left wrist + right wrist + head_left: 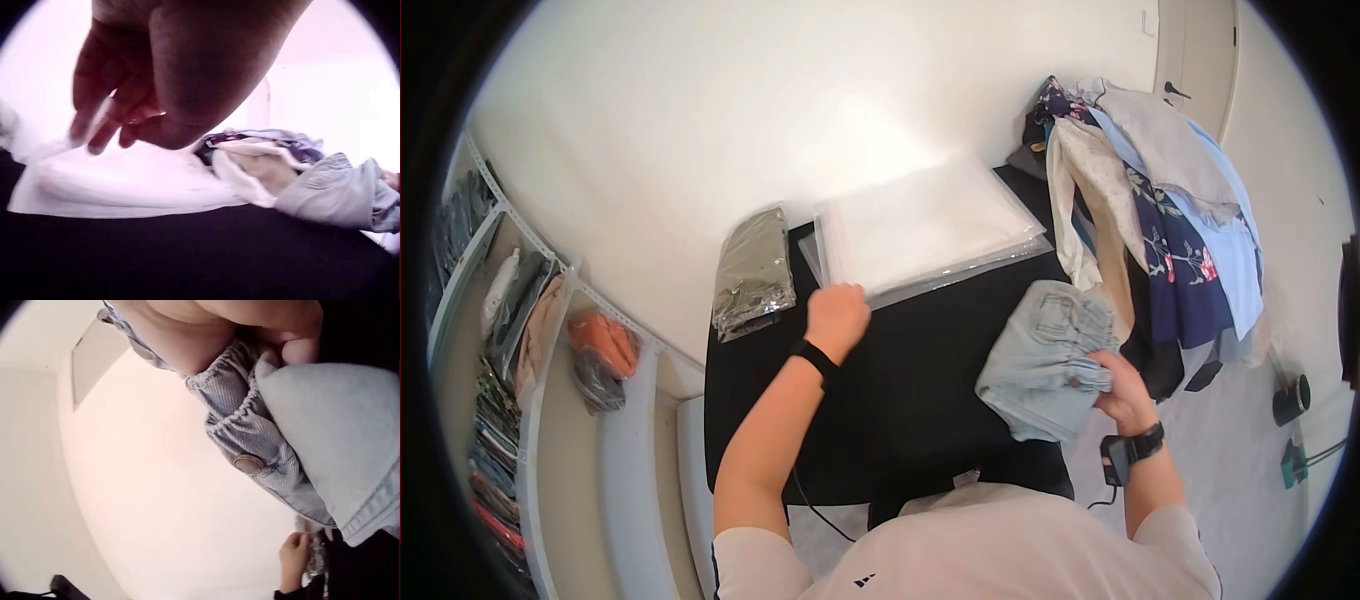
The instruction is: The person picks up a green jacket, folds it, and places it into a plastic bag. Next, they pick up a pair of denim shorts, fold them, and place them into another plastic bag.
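My right hand [1127, 392] grips folded light-blue denim shorts [1045, 365] by the gathered elastic waistband. In the right wrist view, a metal button [249, 464] shows on that waistband, with the pale denim folded beside it. At the near left corner of a stack of clear plastic bags [930, 225] is my left hand [838, 318], its fingers curled. The left wrist view shows those fingers [106, 128] pinching the film of a bag, which rises toward the fingertips. Left of this hand lies a folded olive garment [755, 270] in clear plastic.
A black-topped table [880, 400] stands against the white wall. Loose clothes [1170, 200] are heaped over its right end and hang down. On the left, shelves [550, 420] hold bagged garments, including an orange one [605, 345]. A cable [820, 515] runs down near my body.
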Action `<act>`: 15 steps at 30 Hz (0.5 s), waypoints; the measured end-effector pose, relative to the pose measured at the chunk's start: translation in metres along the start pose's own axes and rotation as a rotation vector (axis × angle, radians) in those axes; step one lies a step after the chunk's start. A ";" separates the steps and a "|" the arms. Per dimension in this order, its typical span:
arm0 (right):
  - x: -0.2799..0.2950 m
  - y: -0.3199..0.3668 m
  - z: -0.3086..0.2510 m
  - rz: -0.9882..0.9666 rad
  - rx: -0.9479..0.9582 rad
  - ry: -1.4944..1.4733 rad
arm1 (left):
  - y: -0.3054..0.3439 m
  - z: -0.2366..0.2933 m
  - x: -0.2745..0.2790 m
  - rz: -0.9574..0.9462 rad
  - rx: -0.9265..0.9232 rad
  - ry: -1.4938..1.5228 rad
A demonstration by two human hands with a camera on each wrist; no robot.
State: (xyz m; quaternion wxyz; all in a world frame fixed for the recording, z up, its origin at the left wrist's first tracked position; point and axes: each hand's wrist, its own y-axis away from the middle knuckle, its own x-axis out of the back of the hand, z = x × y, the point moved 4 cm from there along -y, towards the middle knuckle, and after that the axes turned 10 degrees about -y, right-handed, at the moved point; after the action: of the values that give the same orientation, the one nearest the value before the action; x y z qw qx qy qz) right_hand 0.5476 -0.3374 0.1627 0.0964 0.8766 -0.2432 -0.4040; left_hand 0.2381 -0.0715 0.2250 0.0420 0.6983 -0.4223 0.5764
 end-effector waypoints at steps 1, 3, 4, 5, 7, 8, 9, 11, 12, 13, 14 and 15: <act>0.012 -0.007 -0.005 -0.065 0.057 -0.024 | 0.002 0.017 0.015 -0.091 0.050 0.067; -0.002 0.021 -0.031 -0.101 0.157 -0.064 | 0.007 0.054 0.041 -0.168 0.021 0.245; -0.003 0.032 -0.041 -0.049 0.207 -0.086 | 0.009 0.073 0.051 -0.189 -0.022 0.280; -0.003 0.041 -0.049 0.008 0.258 -0.104 | 0.011 0.091 0.065 -0.226 -0.130 0.449; -0.001 0.060 -0.066 0.086 0.376 -0.087 | 0.015 0.115 0.075 -0.229 -0.302 1.036; 0.012 0.065 -0.072 0.121 0.409 -0.107 | 0.018 0.118 0.072 -0.223 -0.313 1.014; 0.026 0.071 -0.079 0.157 0.441 -0.126 | 0.022 0.119 0.069 -0.218 -0.324 0.992; 0.030 0.084 -0.085 0.146 0.457 -0.167 | 0.033 0.111 0.039 -0.203 -0.343 0.754; 0.033 0.091 -0.089 0.119 0.479 -0.212 | 0.039 0.105 0.031 -0.277 -0.324 0.653; 0.038 0.095 -0.089 0.140 0.471 -0.194 | 0.046 0.101 0.019 -0.324 -0.283 0.514; 0.044 0.097 -0.091 0.140 0.534 -0.185 | 0.057 0.097 0.014 -0.316 -0.289 0.411; 0.050 0.098 -0.091 0.137 0.594 -0.176 | 0.066 0.098 0.014 -0.309 -0.295 0.306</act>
State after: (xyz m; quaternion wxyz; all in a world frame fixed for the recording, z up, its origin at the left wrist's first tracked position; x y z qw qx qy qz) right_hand 0.6097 -0.4497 0.2250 -0.1582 0.8096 -0.4165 -0.3821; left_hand 0.2713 -0.1749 0.1757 0.2943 0.6455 -0.3789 0.5943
